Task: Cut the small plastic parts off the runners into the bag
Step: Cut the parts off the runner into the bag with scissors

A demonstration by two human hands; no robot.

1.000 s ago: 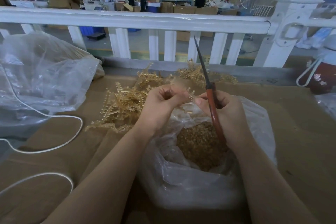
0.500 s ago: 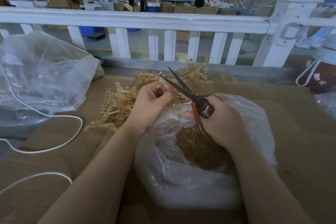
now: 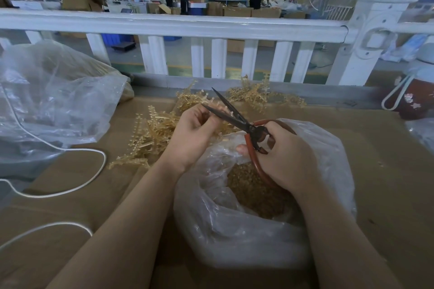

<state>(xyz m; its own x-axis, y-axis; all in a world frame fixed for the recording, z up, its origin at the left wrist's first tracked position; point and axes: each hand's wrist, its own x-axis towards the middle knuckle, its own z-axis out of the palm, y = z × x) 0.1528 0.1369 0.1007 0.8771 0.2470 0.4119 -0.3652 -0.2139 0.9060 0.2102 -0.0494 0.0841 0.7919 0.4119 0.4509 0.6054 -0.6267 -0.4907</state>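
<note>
My right hand (image 3: pixel 284 159) grips red-handled scissors (image 3: pixel 237 119) whose dark blades stand spread apart, pointing up and left. My left hand (image 3: pixel 192 134) pinches a pale amber runner (image 3: pixel 222 109) of small parts right at the blades; most of that runner is hidden by fingers and blades. Both hands hover over the mouth of a clear plastic bag (image 3: pixel 234 230) holding a heap of cut amber parts (image 3: pixel 253 190). A loose pile of uncut runners (image 3: pixel 152 136) lies on the cardboard just left of and behind my left hand.
Cardboard (image 3: pixel 70 230) covers the work surface. A large crumpled clear bag (image 3: pixel 51 101) sits at the left, with a white cord (image 3: pixel 58 192) looping beside it. More runners (image 3: pixel 258 96) lie by the white railing (image 3: pixel 187 26). A dark red jug (image 3: pixel 413 98) stands far right.
The scissors swung from upright with blades together down to the left and opened at the runner. My left hand has shifted slightly left and stayed at the blades.
</note>
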